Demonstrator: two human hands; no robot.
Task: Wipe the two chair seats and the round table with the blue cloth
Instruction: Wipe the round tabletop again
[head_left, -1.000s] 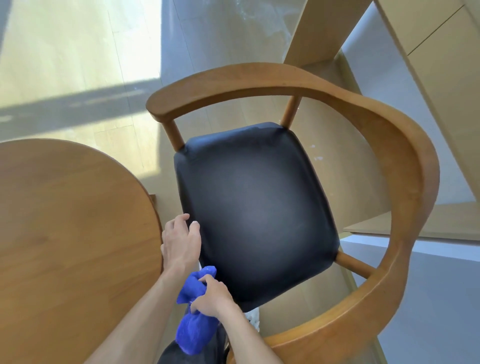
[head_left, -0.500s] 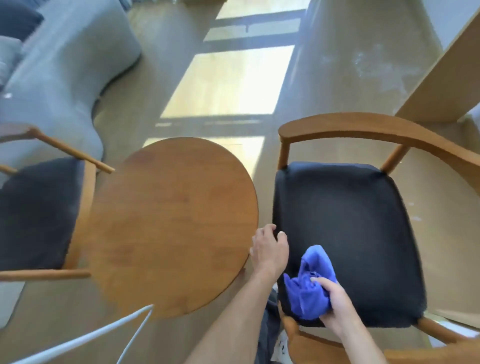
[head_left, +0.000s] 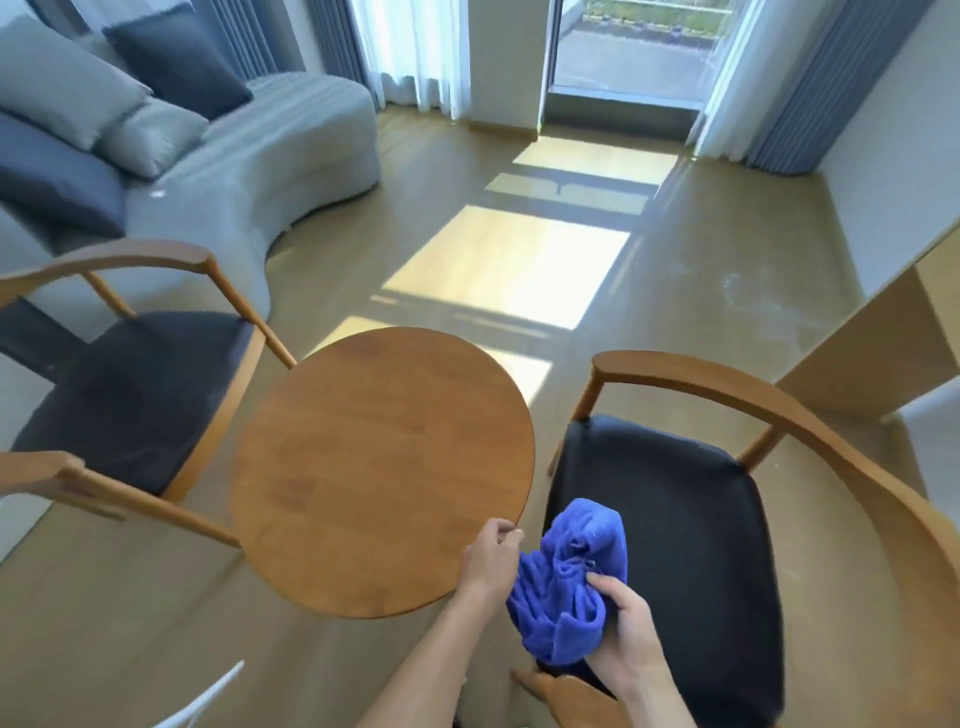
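The blue cloth (head_left: 569, 582) hangs bunched over the right chair seat (head_left: 691, 530), pinched in the right hand (head_left: 626, 631), while the left hand (head_left: 491, 558), fingers curled, touches the round table (head_left: 374, 467) edge.

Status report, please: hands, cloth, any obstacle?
Right hand grips blue cloth over right chair seat. Left hand curled at round table edge. No obstacle visible.

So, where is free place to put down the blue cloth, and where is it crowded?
The round table top is bare except its near right edge, where the left hand is. The left chair seat is bare between its wooden arms. The right chair seat is free at the back; its front corner is crowded by the blue cloth and right hand.
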